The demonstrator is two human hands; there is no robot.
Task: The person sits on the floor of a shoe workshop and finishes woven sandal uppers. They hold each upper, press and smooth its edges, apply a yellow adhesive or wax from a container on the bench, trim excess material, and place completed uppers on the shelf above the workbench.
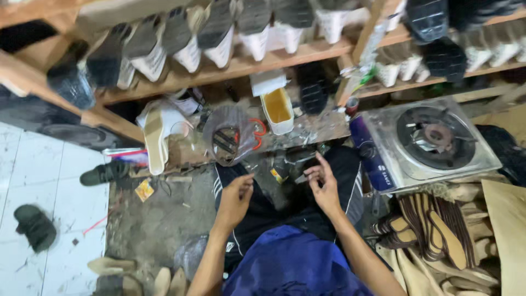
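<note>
My left hand [234, 198] hovers over my left knee, fingers curled loosely together; whether it pinches anything is unclear. To its right, my right hand [323, 183] is raised over my lap with fingers spread and nothing in it. Both hands are in front of a low, dirty work board [323, 129]. On the board lie a clear plastic bag [230, 131] with dark straps and red-handled scissors [258, 131] inside or under it, and a white tub of yellow-brown glue [278, 109]. I am sitting in dark trousers and a blue shirt.
A single-burner steel gas stove [433, 140] stands right of my knee. Beige soles [449, 235] are piled at the lower right, another sole [155, 137] lies left of the bag. Wooden shelves [285, 57] above hold rows of shoes. White tiled floor [44, 181] at left carries a dark sandal [34, 226].
</note>
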